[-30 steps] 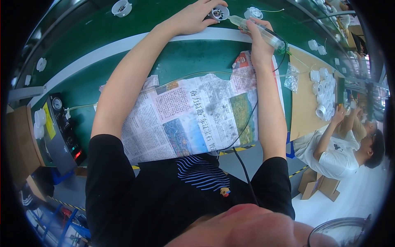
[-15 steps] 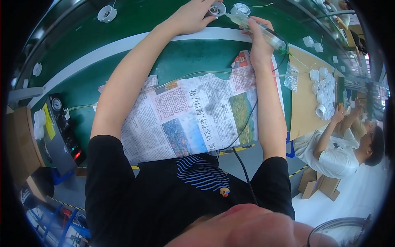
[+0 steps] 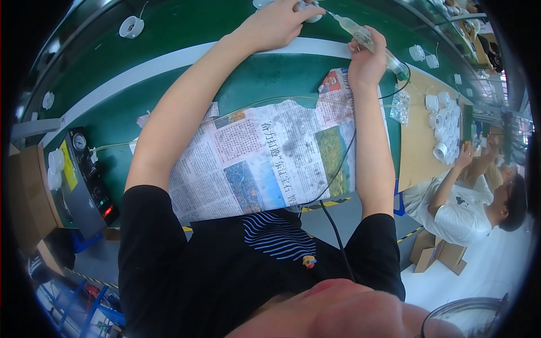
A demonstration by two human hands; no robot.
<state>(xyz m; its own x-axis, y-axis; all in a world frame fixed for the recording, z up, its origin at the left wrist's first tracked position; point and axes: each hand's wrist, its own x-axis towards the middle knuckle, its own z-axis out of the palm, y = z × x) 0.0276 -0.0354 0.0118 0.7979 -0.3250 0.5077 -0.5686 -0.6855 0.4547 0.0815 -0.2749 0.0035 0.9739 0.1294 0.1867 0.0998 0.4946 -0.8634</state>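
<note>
At the top of the view my left hand point(image 3: 276, 25) has its fingers closed on a small white round plastic part point(image 3: 313, 16), which they partly cover. My right hand point(image 3: 367, 62) is wrapped round a clear dispensing syringe point(image 3: 360, 34) with pale contents. The syringe slants up to the left, and its narrow tip is close to the part by my left fingers; whether it touches cannot be made out. Another white round part point(image 3: 262, 3) shows at the top edge, beside my left hand.
Newspaper sheets point(image 3: 265, 152) cover the near green tabletop. A white cup with a wire point(image 3: 131, 27) sits on the far green strip. A black controller box with a gauge point(image 3: 87, 174) stands left. White rings point(image 3: 442, 121) crowd a brown board; a co-worker point(image 3: 468, 208) sits beyond.
My left hand has shifted from one white part to the one right of it. The syringe and my right hand have moved right. White parts on the far strip have slid left.
</note>
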